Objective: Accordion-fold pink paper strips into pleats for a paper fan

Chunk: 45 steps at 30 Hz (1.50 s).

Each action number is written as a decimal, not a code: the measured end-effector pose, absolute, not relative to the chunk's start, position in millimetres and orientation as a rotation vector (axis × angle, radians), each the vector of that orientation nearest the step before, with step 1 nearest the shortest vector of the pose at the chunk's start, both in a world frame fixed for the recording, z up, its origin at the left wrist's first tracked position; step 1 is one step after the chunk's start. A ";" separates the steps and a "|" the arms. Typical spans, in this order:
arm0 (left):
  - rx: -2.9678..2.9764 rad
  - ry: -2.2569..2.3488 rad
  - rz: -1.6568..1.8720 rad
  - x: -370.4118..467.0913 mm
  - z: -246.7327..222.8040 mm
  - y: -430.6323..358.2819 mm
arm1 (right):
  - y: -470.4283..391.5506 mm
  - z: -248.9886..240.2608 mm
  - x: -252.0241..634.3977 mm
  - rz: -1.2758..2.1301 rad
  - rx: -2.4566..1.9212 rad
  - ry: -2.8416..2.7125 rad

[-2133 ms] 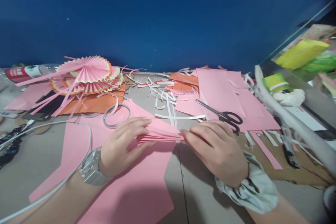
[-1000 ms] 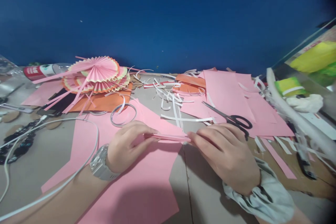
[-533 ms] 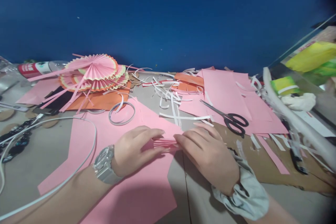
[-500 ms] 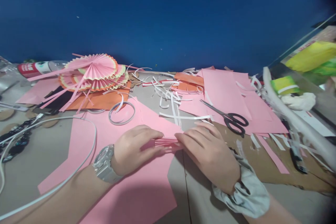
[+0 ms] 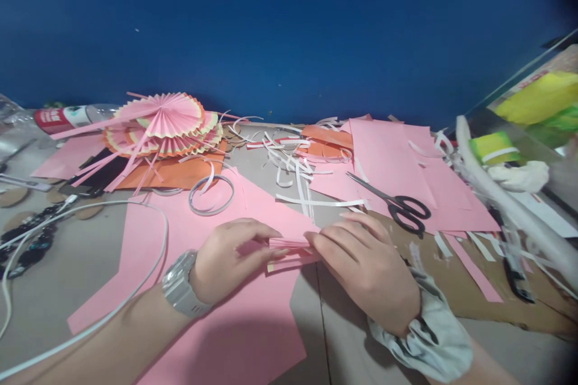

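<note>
A narrow stack of pleated pink paper (image 5: 289, 243) is pinched at both ends, with a flat unfolded flap showing below it toward me. My left hand (image 5: 237, 255), with a grey watch at the wrist, grips the left end between thumb and fingers. At the right end, my right hand (image 5: 363, 264) closes on the folds; its thumb is hidden behind the fingers, and a pale scrunchie (image 5: 428, 331) circles that wrist. Under both hands lies a large pink paper sheet (image 5: 226, 337). A roll of tape (image 5: 211, 212) rests on this sheet beyond my left hand.
Black-handled scissors (image 5: 397, 204) lie on pink sheets (image 5: 392, 150) at the right. Finished pink fan rosettes (image 5: 162, 117) sit at the back left. White paper strips (image 5: 286, 159) are scattered mid-table. A white cable (image 5: 165, 234) loops at the left; a cutter (image 5: 517, 277) lies far right.
The pleated stack is pressed flatter and more of its lower flap shows. My right hand has shifted slightly right and down; my left hand has barely moved.
</note>
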<state>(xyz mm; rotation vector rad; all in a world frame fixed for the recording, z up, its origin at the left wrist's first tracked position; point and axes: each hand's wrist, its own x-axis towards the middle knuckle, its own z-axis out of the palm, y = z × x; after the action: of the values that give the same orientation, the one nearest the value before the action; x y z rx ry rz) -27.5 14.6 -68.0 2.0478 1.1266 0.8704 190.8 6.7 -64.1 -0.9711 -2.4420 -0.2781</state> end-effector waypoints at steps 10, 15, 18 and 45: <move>2.178 1.009 1.054 -26.1 -69.3 13.7 | 2.1 -59.3 186.8 -0.302 -0.961 -2.446; 2.278 0.917 1.040 -24.5 -69.8 9.9 | -2.7 -59.4 180.5 -0.235 -0.918 -2.462; 2.312 0.848 1.043 -25.0 -70.1 9.3 | -4.2 -59.6 179.2 -0.234 -0.940 -2.425; 2.582 0.748 1.016 -28.3 -72.6 14.5 | -3.4 -61.7 181.7 -0.187 -0.935 -2.460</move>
<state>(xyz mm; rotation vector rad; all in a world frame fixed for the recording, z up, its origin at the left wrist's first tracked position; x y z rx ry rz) -28.3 14.5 -72.6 2.5822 0.7484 1.0160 181.7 -3.4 -61.7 -0.9345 -2.4603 -0.1873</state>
